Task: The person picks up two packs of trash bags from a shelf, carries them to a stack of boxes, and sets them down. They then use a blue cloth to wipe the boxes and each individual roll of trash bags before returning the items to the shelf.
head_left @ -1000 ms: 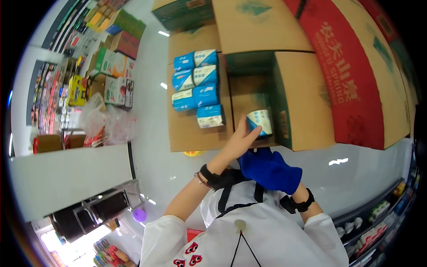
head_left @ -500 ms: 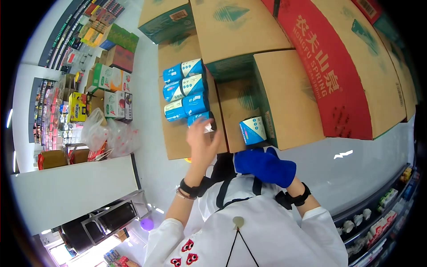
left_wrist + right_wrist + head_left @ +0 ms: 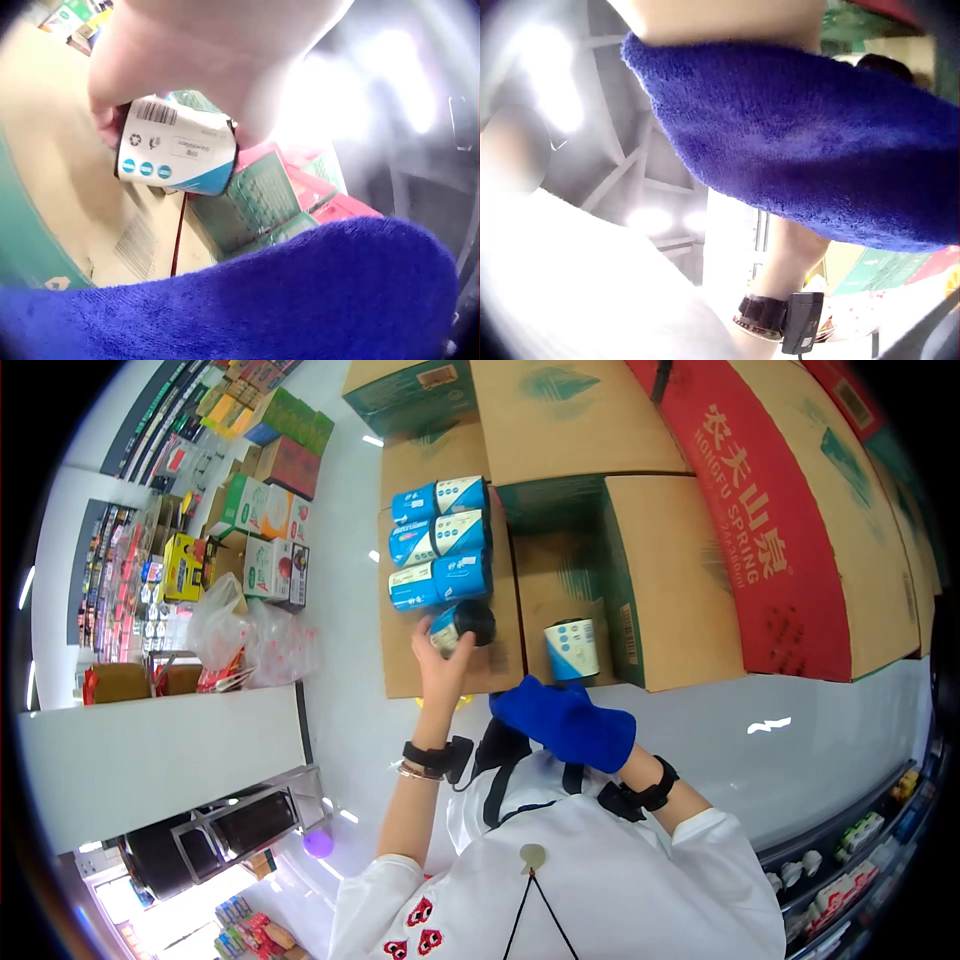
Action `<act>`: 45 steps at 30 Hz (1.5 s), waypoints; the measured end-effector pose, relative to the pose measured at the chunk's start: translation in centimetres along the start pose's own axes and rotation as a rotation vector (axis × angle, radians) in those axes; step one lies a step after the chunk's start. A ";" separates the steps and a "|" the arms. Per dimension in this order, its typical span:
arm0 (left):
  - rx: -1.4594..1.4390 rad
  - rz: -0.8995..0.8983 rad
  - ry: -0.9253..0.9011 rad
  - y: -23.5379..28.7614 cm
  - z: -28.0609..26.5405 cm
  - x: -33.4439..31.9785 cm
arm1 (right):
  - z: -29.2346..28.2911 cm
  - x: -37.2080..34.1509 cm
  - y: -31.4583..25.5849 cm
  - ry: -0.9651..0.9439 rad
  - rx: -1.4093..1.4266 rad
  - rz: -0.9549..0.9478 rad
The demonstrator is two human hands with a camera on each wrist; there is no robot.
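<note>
My left hand [image 3: 436, 664] holds a short, thick roll [image 3: 447, 632] in a blue and white wrapper, its dark end turned to the right, over the left carton. In the left wrist view, the roll [image 3: 176, 150] shows a barcode and round blue icons, gripped between thumb and fingers. Just beyond it, several similar blue and white rolls [image 3: 440, 535] stand in rows. A single roll [image 3: 572, 650] stands apart at the near end of the recessed carton top. My right hand is covered by a blue cloth [image 3: 565, 720], which hides its fingers.
Large cartons [image 3: 580, 420] fill the far side, one with a red band [image 3: 745, 510]. A raised carton [image 3: 675, 585] walls the recess on the right. Shelves of goods [image 3: 840, 860] stand at lower right; a white counter [image 3: 160, 760] and plastic bags [image 3: 255, 635] are left.
My left hand moved left from the single roll to the near roll by the rows and now grips it, tilted. The blue cloth on my right hand shifted slightly left.
</note>
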State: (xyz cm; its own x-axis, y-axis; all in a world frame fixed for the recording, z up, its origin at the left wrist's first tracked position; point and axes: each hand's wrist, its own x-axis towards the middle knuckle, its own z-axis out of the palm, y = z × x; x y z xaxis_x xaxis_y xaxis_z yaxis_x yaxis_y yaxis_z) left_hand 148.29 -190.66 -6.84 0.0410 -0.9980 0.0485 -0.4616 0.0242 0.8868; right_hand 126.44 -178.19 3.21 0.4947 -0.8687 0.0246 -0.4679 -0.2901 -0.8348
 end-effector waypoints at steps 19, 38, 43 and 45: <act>-0.425 -0.011 0.004 11.7 -8.5 -9.1 | 3.7 4.7 -8.0 0.367 -0.770 -0.033; -0.333 0.082 -0.051 13.1 -8.3 -6.5 | 0.5 6.9 -6.6 0.376 0.650 -0.046; -0.163 0.162 0.157 13.6 -7.0 -7.9 | 0.5 6.4 -5.6 0.396 0.590 -0.032; -0.213 0.238 0.067 13.8 -7.3 -8.0 | -0.3 6.4 -5.7 0.406 0.686 -0.049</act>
State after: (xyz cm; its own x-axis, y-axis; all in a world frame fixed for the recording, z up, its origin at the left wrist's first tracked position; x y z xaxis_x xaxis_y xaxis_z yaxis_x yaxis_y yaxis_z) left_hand 148.08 -181.87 8.41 0.0162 -0.9570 0.2897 -0.2694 0.2748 0.9230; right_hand 132.07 -182.26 8.31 0.1356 -0.9780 0.1584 0.1675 -0.1350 -0.9766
